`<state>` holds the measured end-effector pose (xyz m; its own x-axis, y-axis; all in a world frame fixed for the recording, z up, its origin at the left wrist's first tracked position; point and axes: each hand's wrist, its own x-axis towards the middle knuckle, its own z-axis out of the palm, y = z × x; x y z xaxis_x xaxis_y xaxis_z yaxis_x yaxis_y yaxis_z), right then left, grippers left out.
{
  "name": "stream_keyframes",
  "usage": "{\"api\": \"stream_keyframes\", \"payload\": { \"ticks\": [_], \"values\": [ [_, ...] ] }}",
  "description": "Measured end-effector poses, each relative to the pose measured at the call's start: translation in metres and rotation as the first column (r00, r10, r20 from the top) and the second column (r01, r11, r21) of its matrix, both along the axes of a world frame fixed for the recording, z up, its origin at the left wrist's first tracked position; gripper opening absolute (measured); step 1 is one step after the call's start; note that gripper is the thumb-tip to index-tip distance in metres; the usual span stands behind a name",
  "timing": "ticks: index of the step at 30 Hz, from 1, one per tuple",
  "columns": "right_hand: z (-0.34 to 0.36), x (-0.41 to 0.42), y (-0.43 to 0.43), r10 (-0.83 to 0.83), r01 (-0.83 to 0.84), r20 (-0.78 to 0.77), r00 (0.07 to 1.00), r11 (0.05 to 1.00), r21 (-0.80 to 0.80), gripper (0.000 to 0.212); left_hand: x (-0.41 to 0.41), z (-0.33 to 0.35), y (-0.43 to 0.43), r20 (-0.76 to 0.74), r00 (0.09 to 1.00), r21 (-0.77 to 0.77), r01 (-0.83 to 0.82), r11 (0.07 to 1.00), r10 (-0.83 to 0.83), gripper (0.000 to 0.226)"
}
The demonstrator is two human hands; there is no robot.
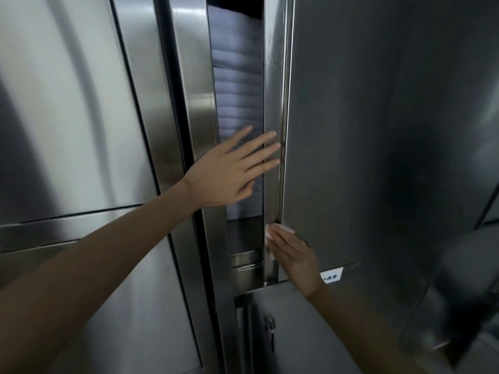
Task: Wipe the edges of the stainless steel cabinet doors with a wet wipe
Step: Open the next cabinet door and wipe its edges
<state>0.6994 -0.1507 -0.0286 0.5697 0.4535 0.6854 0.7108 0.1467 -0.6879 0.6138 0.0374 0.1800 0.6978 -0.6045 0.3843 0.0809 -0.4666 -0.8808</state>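
Left hand [229,171] flat, fingers spread, steadies door edge [272,103]. Right hand [297,263] presses wet wipe [283,228] with straight fingers. Wipe probably limp, slippery: pin under fingertips.

A stack of folded white linens [237,85] fills the upper part of the open compartment [244,236], above a steel shelf ledge [246,261] at its bottom. A small white label [331,277] with blue characters too blurred to read sits at the lower corner of the right-hand door [378,117]. Below, a small lock fitting [270,329] shows on the lower panel, and a dark blurred shape [464,306] fills the bottom right corner
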Motion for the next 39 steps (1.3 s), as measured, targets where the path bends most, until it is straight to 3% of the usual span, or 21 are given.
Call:
{"api": "stream_keyframes", "payload": {
  "ticks": [2,4,5,7,8,10,12,14,16,17,18,20,21,24,26,28,29,30,34,37,39],
  "values": [
    [0.004,0.006,-0.003,-0.130,0.169,0.270,0.954,0.978,-0.126,0.036,-0.001,-0.010,0.000,-0.040,0.999,0.037,0.008,0.999,-0.007,0.057],
    [0.028,0.017,0.005,-0.056,0.121,0.430,0.901,0.985,-0.124,0.030,-0.001,-0.016,0.000,-0.050,0.999,0.072,-0.003,0.997,0.007,0.057],
    [0.044,0.021,0.010,-0.140,0.224,0.610,0.780,0.972,-0.065,0.029,-0.001,-0.017,0.000,-0.050,0.999,0.079,-0.009,0.997,0.013,0.057],
    [0.063,0.031,0.022,-0.290,0.342,0.761,0.581,0.935,0.095,0.026,-0.001,-0.016,0.000,-0.053,0.998,0.085,-0.020,0.996,0.024,0.057],
    [0.063,0.034,0.028,-0.329,0.343,0.754,0.568,0.928,0.146,0.027,-0.001,-0.016,0.001,-0.052,0.998,0.091,-0.028,0.995,0.033,0.057],
    [0.047,0.032,0.028,-0.314,0.298,0.635,0.706,0.945,0.135,0.033,-0.001,-0.016,0.001,-0.044,0.997,0.122,-0.054,0.991,0.060,0.058],
    [0.022,0.013,0.019,-0.097,0.090,0.190,0.977,0.995,0.045,0.041,0.000,-0.018,0.000,-0.035,0.996,0.151,-0.080,0.985,0.086,0.059],
    [-0.021,0.002,0.002,0.122,-0.122,-0.093,0.988,0.993,0.009,0.046,0.000,-0.018,0.000,-0.019,0.997,0.158,-0.077,0.984,0.081,0.058],
    [-0.040,-0.004,-0.002,0.045,-0.044,-0.080,0.996,0.999,0.011,0.053,0.000,-0.017,0.000,-0.008,0.998,0.150,-0.062,0.987,0.064,0.057],
    [-0.049,-0.008,-0.006,0.044,-0.044,-0.017,0.999,0.998,-0.051,0.059,-0.001,-0.017,0.000,-0.012,0.998,0.148,-0.057,0.987,0.060,0.057],
    [-0.054,-0.011,-0.009,-0.013,0.030,0.167,0.986,0.994,-0.102,0.060,-0.001,-0.017,0.000,-0.015,0.998,0.147,-0.056,0.988,0.059,0.058],
    [-0.040,0.006,-0.015,-0.041,0.231,0.642,0.766,0.949,-0.215,0.044,-0.002,-0.017,-0.001,-0.018,0.998,0.146,-0.057,0.988,0.060,0.058],
    [-0.029,0.015,-0.012,-0.051,0.352,0.760,0.648,0.905,-0.240,0.037,-0.002,-0.017,-0.001,-0.020,0.998,0.144,-0.057,0.988,0.061,0.058],
    [-0.005,0.030,-0.001,-0.191,0.433,0.834,0.518,0.899,-0.063,0.026,-0.001,-0.017,0.000,-0.011,0.998,0.155,-0.059,0.986,0.061,0.059],
    [0.001,0.030,0.011,-0.208,0.358,0.740,0.640,0.932,-0.047,0.030,0.000,-0.016,0.001,-0.003,0.998,0.176,-0.060,0.983,0.062,0.059],
    [-0.001,0.017,0.011,-0.108,0.146,0.351,0.930,0.986,-0.083,0.038,0.001,-0.018,0.002,-0.004,0.997,0.184,-0.075,0.980,0.077,0.059],
    [-0.015,0.014,0.011,-0.002,0.016,0.158,0.987,0.996,-0.086,0.042,0.001,-0.019,0.002,-0.001,0.996,0.184,-0.082,0.979,0.084,0.059],
    [-0.031,0.012,0.004,0.101,-0.092,0.073,0.992,0.989,-0.114,0.045,0.001,-0.019,0.003,0.003,0.996,0.187,-0.085,0.979,0.086,0.058],
    [-0.083,-0.006,-0.010,0.088,-0.094,-0.181,0.980,0.995,-0.024,0.061,0.001,-0.017,0.002,-0.007,0.997,0.170,-0.068,0.983,0.071,0.058],
    [-0.108,-0.014,-0.012,-0.102,0.122,0.083,0.991,0.953,-0.278,0.044,0.000,-0.017,0.001,-0.005,0.996,0.182,-0.081,0.980,0.084,0.058],
    [-0.108,-0.019,-0.010,-0.096,0.089,-0.005,0.995,0.939,-0.333,0.044,0.000,-0.017,0.001,0.003,0.996,0.189,-0.084,0.978,0.084,0.058]
  ]
}}
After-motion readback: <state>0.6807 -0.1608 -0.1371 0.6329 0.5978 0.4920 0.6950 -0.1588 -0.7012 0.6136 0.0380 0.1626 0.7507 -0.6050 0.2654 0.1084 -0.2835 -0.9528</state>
